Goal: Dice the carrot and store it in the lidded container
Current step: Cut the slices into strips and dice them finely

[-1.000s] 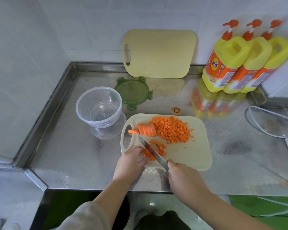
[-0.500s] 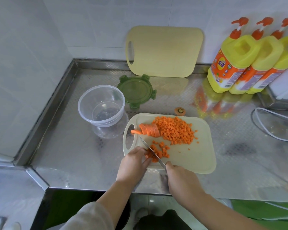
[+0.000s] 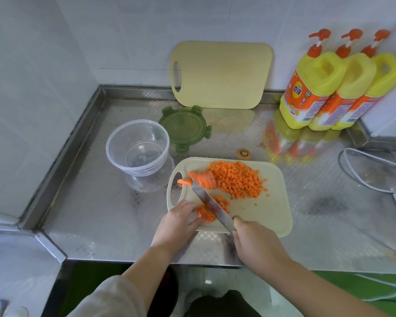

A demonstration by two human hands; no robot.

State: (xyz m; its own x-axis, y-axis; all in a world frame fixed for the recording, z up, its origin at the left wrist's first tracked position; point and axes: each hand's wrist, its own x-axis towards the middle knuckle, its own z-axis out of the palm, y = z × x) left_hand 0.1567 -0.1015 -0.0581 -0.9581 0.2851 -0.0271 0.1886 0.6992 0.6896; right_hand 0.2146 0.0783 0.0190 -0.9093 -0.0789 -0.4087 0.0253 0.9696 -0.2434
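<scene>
Half a second on, we find the knife (image 3: 212,205) tip pushed farther up the cutting board (image 3: 268,209), now just beside the sliced carrot stack (image 3: 206,179). Both hands keep their places at the board's near edge.

Left of the board, the clear container (image 3: 137,148) stands uncovered. Its green lid (image 3: 184,126) lies flat behind the board's far left corner.

At the board's near left corner we see the left hand (image 3: 177,219), fingers bent and fingertips pinning a small bunch of carrot strips (image 3: 205,213) against the blade. The blade slants across the board's left half, from the stack down to the near edge. There the right hand (image 3: 255,239) is wrapped tight round the handle, which is hidden inside the fist.

Toward the board's far side, the diced carrot pile (image 3: 238,179) lies heaped, touching the sliced stack on its right. A few loose cubes are scattered nearer the board's middle.

Just behind the board sits a cut-off carrot end (image 3: 244,153). Farther behind, a spare board (image 3: 222,74) leans on the wall.

Behind and to the right of the board stand three yellow pump bottles (image 3: 316,88). Well to the board's right, a white cable (image 3: 364,175) loops.
</scene>
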